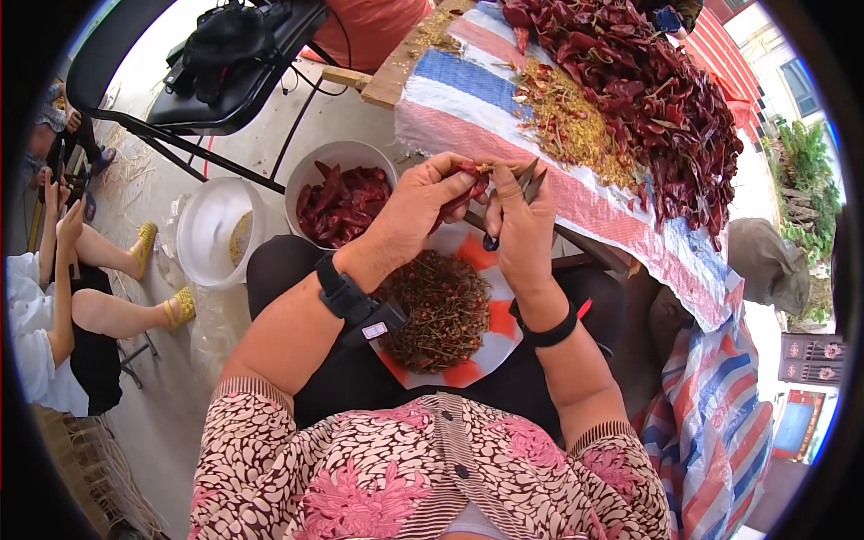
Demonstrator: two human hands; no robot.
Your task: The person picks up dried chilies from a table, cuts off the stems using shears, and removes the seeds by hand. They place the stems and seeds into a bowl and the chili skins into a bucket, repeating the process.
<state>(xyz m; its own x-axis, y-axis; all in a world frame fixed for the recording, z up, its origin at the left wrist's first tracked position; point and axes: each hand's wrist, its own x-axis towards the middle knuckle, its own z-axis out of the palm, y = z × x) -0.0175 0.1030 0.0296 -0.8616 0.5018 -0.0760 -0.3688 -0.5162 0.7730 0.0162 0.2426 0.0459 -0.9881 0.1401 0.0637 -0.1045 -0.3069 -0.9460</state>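
Observation:
My left hand (416,205) pinches a dried red chilli (464,188) by its stem end, just above my lap. My right hand (523,229) grips a pair of scissors (529,179), the blades pointing up and slightly apart next to the chilli's tip. Under both hands a red-and-white plate (490,343) lies on my lap, heaped with cut chilli stems (436,310). Both wrists wear black bands.
A white bucket of red chillies (341,199) stands left of my knees, beside a second white bucket (216,232). A striped cloth (504,117) on the table ahead carries a large chilli pile (650,99) and seeds. A black folding chair (207,81) and a seated child (72,297) are at left.

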